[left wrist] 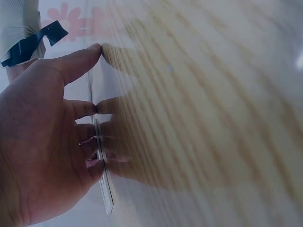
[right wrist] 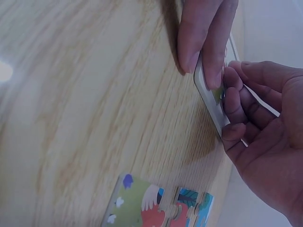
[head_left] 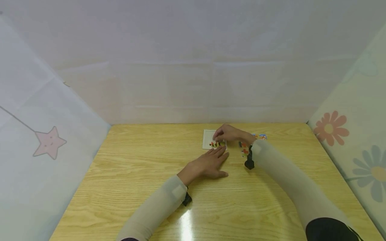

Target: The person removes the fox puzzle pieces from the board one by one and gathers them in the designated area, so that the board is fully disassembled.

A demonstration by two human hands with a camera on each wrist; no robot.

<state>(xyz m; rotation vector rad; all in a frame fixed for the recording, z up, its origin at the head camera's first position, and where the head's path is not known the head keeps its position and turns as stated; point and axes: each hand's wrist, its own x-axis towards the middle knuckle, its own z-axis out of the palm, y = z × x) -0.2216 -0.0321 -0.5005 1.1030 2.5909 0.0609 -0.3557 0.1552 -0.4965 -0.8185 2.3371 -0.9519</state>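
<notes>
A white puzzle tray (head_left: 206,139) lies near the back of the table, with colourful jigsaw pieces (head_left: 215,144) along its near side. My left hand (head_left: 208,165) is spread palm down, its fingers extended. In the right wrist view, left fingertips (right wrist: 215,78) rest on the tray's rim and the piece beside it. Over the tray, my right hand (head_left: 230,133) has its fingers bent and thumb close to them, touching the tray area. Whether a piece sits between those right fingertips is hidden.
Right of the tray, partly behind the right wrist, lie more jigsaw pieces (head_left: 244,153); up close, some picture pieces (right wrist: 163,208) lie nearly joined. The wooden table (head_left: 144,160) meets a pale sheet (head_left: 169,93) at the back and patterned sheets at both sides.
</notes>
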